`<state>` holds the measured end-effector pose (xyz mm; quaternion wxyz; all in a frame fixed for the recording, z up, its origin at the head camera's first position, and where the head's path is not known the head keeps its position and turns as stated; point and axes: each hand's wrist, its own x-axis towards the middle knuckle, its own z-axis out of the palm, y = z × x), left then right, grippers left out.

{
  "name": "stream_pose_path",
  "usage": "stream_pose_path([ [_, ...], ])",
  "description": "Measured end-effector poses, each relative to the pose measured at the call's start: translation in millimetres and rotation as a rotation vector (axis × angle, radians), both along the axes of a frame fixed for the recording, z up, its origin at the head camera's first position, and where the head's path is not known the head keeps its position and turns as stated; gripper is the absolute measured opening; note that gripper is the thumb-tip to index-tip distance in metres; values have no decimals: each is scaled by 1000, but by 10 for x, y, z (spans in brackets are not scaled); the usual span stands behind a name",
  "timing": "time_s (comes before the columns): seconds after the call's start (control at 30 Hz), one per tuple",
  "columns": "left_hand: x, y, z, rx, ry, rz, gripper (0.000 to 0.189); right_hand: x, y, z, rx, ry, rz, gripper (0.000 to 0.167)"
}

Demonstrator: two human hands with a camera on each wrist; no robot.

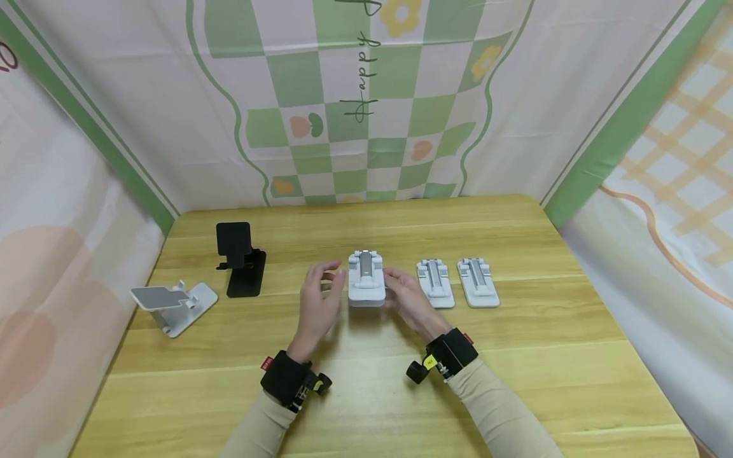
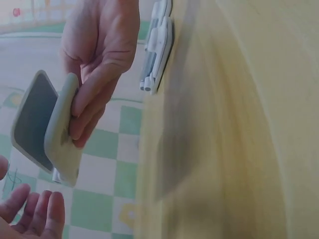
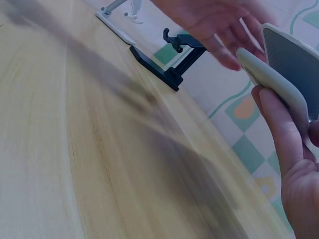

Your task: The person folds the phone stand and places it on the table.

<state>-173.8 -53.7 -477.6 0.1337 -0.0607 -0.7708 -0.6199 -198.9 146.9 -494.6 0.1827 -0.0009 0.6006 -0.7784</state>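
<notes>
My right hand [image 1: 408, 299] grips a white folding phone stand [image 1: 366, 280] by its right side, held up over the table. In the left wrist view the stand [image 2: 64, 132] has its plate tilted a little away from its base, and the fingers of the right hand [image 2: 102, 59] lie along the base. My left hand [image 1: 322, 302] hovers just left of the stand with relaxed, slightly bent fingers and holds nothing. The right wrist view shows the left hand [image 3: 219, 25] beside the stand's edge, and the right thumb and fingers pinching the stand [image 3: 279, 82].
Two folded white phone stands [image 1: 436, 284] [image 1: 478, 283] lie to the right on the wooden table [image 1: 366, 394]. At the left stand an unfolded black phone stand [image 1: 246, 273] and an unfolded white one [image 1: 177, 305]. A patterned cloth [image 1: 366, 152] hangs behind the table.
</notes>
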Motion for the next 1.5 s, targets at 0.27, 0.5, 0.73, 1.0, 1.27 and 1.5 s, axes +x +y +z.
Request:
stream_pose_path([
  [0.27,-36,-6,-48,60,-180,-23,39,3,8,-12,-15,16,18,45],
  [0.5,-56,17,-65,115,-311,-62,45,-2,14,-30,-19,25,41,45],
  [0.73,-91,9,-38,241,-473,-98,52,-1,30,-32,-2,39,68,47],
  [1.0,-101,-14,-66,261,-487,-142,53,5,33,-41,9,27,71,47],
  [1.27,-96,-7,-60,266,-481,-132,54,11,32,-20,-18,15,57,49],
  [1.5,-85,-10,-57,262,-474,-141,54,26,35,8,-23,7,56,52],
])
